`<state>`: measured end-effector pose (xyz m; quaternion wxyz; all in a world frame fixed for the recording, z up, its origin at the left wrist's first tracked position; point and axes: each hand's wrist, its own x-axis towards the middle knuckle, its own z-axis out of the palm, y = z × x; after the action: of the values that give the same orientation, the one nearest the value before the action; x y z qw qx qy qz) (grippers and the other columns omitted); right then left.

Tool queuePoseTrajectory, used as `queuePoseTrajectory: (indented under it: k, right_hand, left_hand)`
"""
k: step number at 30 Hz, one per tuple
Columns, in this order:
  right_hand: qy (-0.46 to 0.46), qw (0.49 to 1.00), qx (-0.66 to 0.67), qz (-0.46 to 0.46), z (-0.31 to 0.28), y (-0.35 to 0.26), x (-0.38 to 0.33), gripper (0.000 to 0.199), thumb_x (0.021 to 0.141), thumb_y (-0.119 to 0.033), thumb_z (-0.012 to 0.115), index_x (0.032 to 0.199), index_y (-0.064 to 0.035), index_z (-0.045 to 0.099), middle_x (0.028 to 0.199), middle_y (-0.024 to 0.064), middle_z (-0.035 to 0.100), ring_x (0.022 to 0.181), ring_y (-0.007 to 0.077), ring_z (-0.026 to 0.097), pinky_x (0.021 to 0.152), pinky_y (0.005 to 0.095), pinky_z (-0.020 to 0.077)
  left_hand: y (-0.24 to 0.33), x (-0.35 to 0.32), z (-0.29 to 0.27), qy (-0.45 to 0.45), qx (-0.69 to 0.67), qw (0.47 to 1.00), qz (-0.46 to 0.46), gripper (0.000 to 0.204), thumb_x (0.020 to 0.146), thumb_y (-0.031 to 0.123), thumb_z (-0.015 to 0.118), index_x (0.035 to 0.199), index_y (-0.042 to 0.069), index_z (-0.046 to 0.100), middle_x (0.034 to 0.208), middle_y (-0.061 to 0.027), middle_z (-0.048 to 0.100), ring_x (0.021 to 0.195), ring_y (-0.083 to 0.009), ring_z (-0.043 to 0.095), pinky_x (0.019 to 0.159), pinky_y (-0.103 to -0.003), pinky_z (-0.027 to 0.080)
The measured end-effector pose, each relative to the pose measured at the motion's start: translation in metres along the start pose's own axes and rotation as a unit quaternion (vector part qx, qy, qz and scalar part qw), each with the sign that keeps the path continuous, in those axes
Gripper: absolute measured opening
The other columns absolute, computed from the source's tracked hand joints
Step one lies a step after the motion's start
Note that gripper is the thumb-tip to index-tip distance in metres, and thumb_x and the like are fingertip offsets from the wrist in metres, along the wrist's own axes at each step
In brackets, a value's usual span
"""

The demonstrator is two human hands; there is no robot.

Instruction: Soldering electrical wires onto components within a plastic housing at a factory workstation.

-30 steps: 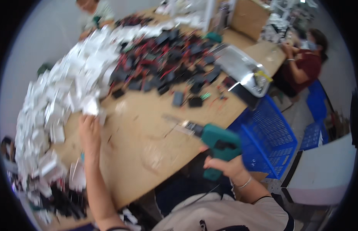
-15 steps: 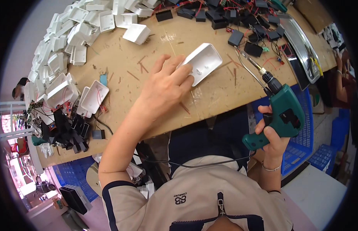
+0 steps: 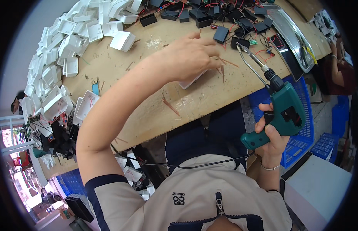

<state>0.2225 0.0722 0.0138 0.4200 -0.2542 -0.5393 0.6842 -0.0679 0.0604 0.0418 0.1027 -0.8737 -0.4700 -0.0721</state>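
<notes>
My left hand [image 3: 196,56] reaches over the tabletop with its fingers stretched and apart, holding nothing that I can see. Beneath it lies a white plastic case [image 3: 191,81], mostly hidden by the hand and wrist. Nearest beyond its fingertips are a small black box [image 3: 221,34] and loose red wires. My right hand [image 3: 272,133] is wrapped round the handle of a green soldering gun [image 3: 287,107], thumb and fingers about the grip. The gun's metal tip and its curved feed tube point up and left, near another black box [image 3: 239,42].
White cases [image 3: 77,36] are heaped along the left and far left. Black boxes with wires [image 3: 204,19] cover the far side. A metal tray [image 3: 288,32] holds pliers on the right. Blue crates [image 3: 302,142] stand below the edge. The gun's black cord [image 3: 186,167] crosses my front.
My left hand has let go of the white case and moved right and away from me, over it toward the black boxes. The right hand keeps the soldering gun in nearly the same place.
</notes>
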Motion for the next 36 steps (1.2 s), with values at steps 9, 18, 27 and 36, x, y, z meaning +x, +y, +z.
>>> queuePoseTrajectory:
  k: [9, 18, 27, 36]
  right_hand:
    - [0.027, 0.999, 0.031, 0.002, -0.027, 0.007, 0.003, 0.055, 0.071, -0.005, 0.060, 0.120, 0.0072, 0.039, 0.110, 0.0242, 0.053, 0.065, 0.0158, 0.058, 0.054, 0.0255, 0.0494]
    - [0.027, 0.998, 0.052, 0.015, -0.019, 0.013, 0.010, 0.052, 0.070, -0.002, 0.058, 0.118, 0.0072, 0.041, 0.107, 0.0252, 0.054, 0.061, 0.0180, 0.058, 0.053, 0.0254, 0.0496]
    - [0.034, 0.996, 0.074, 0.026, -0.019, 0.013, 0.008, 0.051, 0.068, 0.001, 0.059, 0.116, 0.0072, 0.043, 0.106, 0.0247, 0.054, 0.061, 0.0188, 0.060, 0.054, 0.0262, 0.0511]
    - [0.011, 0.992, 0.123, 0.026, -0.029, 0.017, 0.016, 0.051, 0.069, 0.001, 0.059, 0.117, 0.0070, 0.042, 0.107, 0.0237, 0.054, 0.063, 0.0189, 0.060, 0.054, 0.0265, 0.0512]
  left_hand:
    - [-0.001, -0.063, -0.001, 0.090, -0.142, 0.885, -0.434, 0.020, 0.082, 0.007, 0.048, 0.101, 0.001, 0.051, 0.096, -0.0147, 0.053, 0.092, -0.0298, 0.053, 0.081, -0.038, 0.042]
    - [0.066, -0.053, 0.014, 0.186, -0.207, 0.846, -0.455, 0.030, 0.078, 0.001, 0.052, 0.109, 0.001, 0.049, 0.096, -0.0186, 0.052, 0.086, -0.0323, 0.054, 0.073, -0.035, 0.045]
    - [0.061, -0.056, 0.014, 0.230, -0.232, 0.849, -0.415, 0.040, 0.071, 0.008, 0.062, 0.109, 0.000, 0.052, 0.100, -0.0170, 0.051, 0.086, -0.0282, 0.054, 0.072, -0.034, 0.046]
    - [0.010, -0.035, -0.007, 0.259, -0.151, 0.892, -0.339, 0.041, 0.074, 0.014, 0.066, 0.110, -0.001, 0.052, 0.105, -0.0170, 0.051, 0.094, -0.0277, 0.053, 0.078, -0.034, 0.044]
